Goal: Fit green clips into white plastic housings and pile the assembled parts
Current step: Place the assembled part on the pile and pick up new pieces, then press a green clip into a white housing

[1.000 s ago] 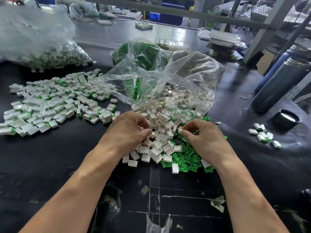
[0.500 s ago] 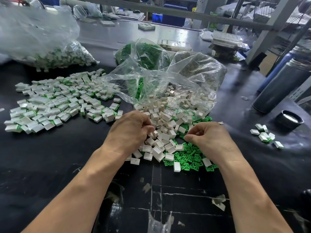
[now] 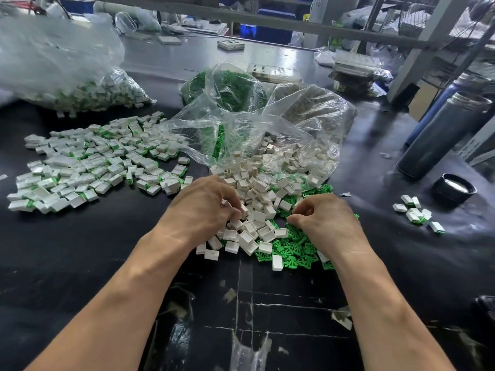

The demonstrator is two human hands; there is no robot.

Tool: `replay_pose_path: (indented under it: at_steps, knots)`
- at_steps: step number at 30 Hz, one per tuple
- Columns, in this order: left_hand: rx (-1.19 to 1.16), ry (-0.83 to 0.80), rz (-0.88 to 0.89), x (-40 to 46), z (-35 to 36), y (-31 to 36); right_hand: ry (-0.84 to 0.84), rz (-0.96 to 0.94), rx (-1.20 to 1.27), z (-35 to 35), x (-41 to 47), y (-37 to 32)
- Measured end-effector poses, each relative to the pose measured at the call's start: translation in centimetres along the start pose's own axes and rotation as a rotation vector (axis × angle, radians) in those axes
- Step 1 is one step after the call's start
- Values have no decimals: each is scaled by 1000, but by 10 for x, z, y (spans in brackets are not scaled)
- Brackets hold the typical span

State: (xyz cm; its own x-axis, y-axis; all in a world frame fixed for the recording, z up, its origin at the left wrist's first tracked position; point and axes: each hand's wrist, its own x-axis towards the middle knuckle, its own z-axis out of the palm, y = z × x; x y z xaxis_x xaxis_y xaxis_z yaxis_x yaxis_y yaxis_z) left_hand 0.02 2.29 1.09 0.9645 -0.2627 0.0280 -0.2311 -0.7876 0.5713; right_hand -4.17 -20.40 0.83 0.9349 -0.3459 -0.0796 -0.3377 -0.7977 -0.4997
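Black worktop [image 3: 80, 263], glossy, scuffed, with torn tape scraps near the front edge. Left hand [image 3: 203, 207] lies knuckles-up on the near-left side of the white housings [image 3: 254, 210]; its fingers [image 3: 230, 207] are curled down into the heap, tips touching the small box-shaped shells, but whether they hold one cannot be told. Right hand [image 3: 324, 223] sits over the green clips [image 3: 292, 247]; thumb and forefinger are brought together at the tip toward the housings, the other fingers curled under, and anything pinched there is too small to make out. Housings are hard, matte, squarish, open on one face, tumbled loose; they spill from the mouth of a crinkled clear bag [image 3: 281, 129] just beyond both sets of fingers. Clips are bright green, flat, pronged, spread in a thin layer under and before the right fingers and partly beneath the white heap. Assembled parts [image 3: 93, 162], white with a green edge, are strewn in a broad low spread well left of the left fingers, with bare worktop between. A smaller cluster of finished pieces [image 3: 415, 212] lies right of the right fingers, near a black round lid [image 3: 455, 187] and a dark metal cylinder [image 3: 439, 135]. Another clear bag of parts [image 3: 88, 92] rests far left. Bare worktop lies between both forearms and toward the near edge.
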Motion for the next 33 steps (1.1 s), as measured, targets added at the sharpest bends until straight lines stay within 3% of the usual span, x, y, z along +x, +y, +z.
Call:
replay_pose_path:
  at_steps: [8, 15, 27, 33]
  knots:
    - [61, 112, 82, -2, 12, 8, 16, -15, 15, 1, -1, 1]
    - [70, 44, 117, 1, 13, 7, -10, 15, -31, 1, 0, -4]
    - [113, 74, 147, 1, 13, 9, -32, 17, -39, -2, -3, -7]
    - [-168, 161, 131, -1, 15, 9, 18, -9, -48, 0, -6, -9]
